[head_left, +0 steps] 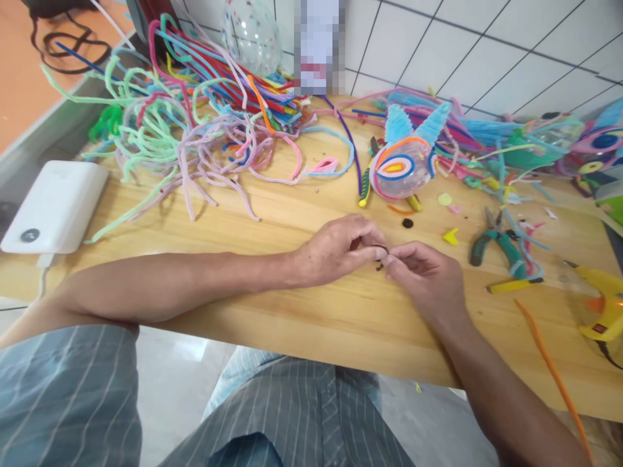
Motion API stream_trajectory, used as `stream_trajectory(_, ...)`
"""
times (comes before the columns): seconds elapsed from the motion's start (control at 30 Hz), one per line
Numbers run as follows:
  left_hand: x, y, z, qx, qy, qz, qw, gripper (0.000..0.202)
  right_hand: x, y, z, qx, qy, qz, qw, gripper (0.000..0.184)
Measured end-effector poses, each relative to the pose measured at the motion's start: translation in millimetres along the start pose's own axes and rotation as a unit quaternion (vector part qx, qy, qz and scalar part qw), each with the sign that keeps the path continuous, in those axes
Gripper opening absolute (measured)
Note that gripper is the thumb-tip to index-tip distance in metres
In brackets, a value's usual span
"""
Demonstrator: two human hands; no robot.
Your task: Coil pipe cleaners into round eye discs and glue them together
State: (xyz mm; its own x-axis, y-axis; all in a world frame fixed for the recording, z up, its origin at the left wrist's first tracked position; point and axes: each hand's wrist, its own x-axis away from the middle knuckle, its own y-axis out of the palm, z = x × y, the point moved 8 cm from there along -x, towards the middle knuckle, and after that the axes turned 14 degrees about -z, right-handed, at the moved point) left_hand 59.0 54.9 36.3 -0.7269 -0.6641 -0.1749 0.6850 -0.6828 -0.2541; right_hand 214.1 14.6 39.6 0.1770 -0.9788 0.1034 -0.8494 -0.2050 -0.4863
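Observation:
Both hands meet over the front middle of the wooden table. My left hand (338, 250) pinches a short black pipe cleaner (381, 247) between thumb and fingers. From the other side, the fingertips of my right hand (428, 272) are closed on the same black piece. Much of it is hidden by the fingers. Just beyond the hands lies a small black coiled disc (407, 223). Behind that stands a clear ball figure (406, 176) with light blue fuzzy ears and an eye of orange, yellow, white and blue rings.
Loose pipe cleaners (195, 139) in many colours heap at the back left, near a white power bank (53, 204). Green-handled pliers (497, 245), a yellow cutter (514, 285), a yellow glue gun (603, 301) and an orange pipe cleaner (549, 363) lie on the right.

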Motion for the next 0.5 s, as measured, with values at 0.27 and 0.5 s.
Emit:
stream_trajectory(0.27, -3.8, 0.7, -4.6, 0.014, -0.030, -0.063, 0.997, 0.028, 0.3, -0.4, 5.7, -0.015, 0.014, -0.013, 1.000, 0.011)
stream_trajectory(0.5, -3.5, -4.6, 0.0, -0.002, 0.033, -0.033, 0.999, 0.030, -4.2, -0.9, 17.4, -0.111, 0.064, -0.050, 0.991, 0.018)
